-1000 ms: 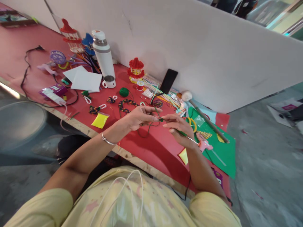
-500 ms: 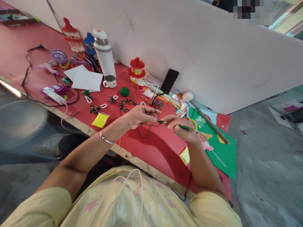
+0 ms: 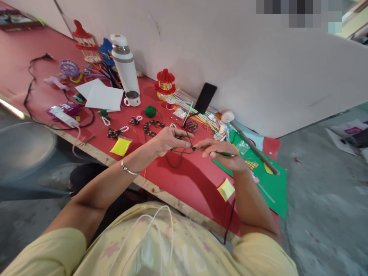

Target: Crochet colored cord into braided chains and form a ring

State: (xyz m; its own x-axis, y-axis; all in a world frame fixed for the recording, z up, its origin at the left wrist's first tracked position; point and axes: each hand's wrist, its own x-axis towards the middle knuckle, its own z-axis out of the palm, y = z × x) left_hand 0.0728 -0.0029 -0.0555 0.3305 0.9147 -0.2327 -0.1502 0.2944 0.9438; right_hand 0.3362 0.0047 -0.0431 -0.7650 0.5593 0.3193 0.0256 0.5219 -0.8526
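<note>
My right hand [image 3: 222, 153] is closed around a crochet hook [image 3: 227, 154] with a green handle, its metal tip pointing left. Dark green yarn [image 3: 181, 159] loops over and below the fingers of my left hand [image 3: 171, 142], which pinches it. Between the two hands, a small knot of green crochet work [image 3: 194, 148] sits at the hook's tip. A green ball of yarn [image 3: 150, 111] lies behind my left hand. Just beyond the fingers rests a multicoloured ball of yarn [image 3: 192, 125], and a braided dark multicoloured piece [image 3: 152, 127] lies nearby.
A white flask [image 3: 126, 69] and a steel-lined cup [image 3: 132, 99] stand at the back left. A phone [image 3: 206, 98] leans near the wall. Green foam sheet [image 3: 273, 191] and a mallet-like stick [image 3: 254, 147] lie right. Yellow packets [image 3: 121, 146] sit near the front edge.
My right hand has shifted slightly and its hook has turned a little, with less of the far end showing. My left hand stays almost still, holding the yarn.
</note>
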